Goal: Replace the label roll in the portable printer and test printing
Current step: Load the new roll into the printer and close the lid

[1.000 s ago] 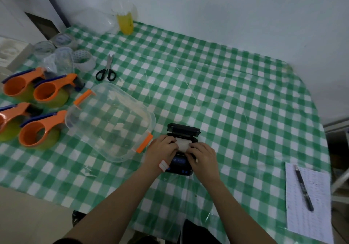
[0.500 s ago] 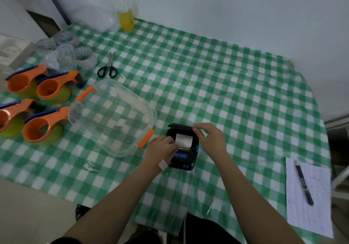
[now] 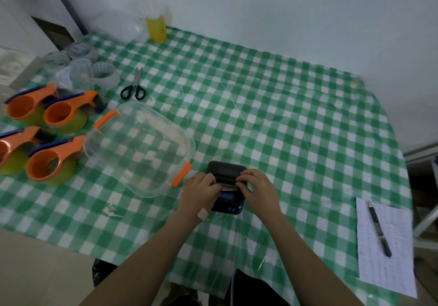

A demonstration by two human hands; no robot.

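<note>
The small black portable printer (image 3: 227, 202) sits on the green checked table near its front edge, its blue display lit. Its lid (image 3: 225, 170) is folded down almost flat over the roll bay, and only a thin strip of the white label roll (image 3: 228, 187) shows under it. My left hand (image 3: 201, 192) grips the printer's left side with fingers on the lid edge. My right hand (image 3: 257, 190) holds the right side, fingertips pressing on the lid. A small white sticker with a red edge (image 3: 202, 213) clings to my left wrist.
A clear plastic box with orange clips (image 3: 139, 147) lies just left of the printer. Several orange tape dispensers (image 3: 54, 158), tape rolls (image 3: 104, 73) and scissors (image 3: 133, 87) fill the left side. A yellow cup (image 3: 156, 27) stands at the back. A paper sheet (image 3: 386, 265) with a pen (image 3: 379, 230) lies right.
The lid stood open with the white roll exposed; now it is folded down over the roll. My right hand came back from the lid's far edge onto its top.
</note>
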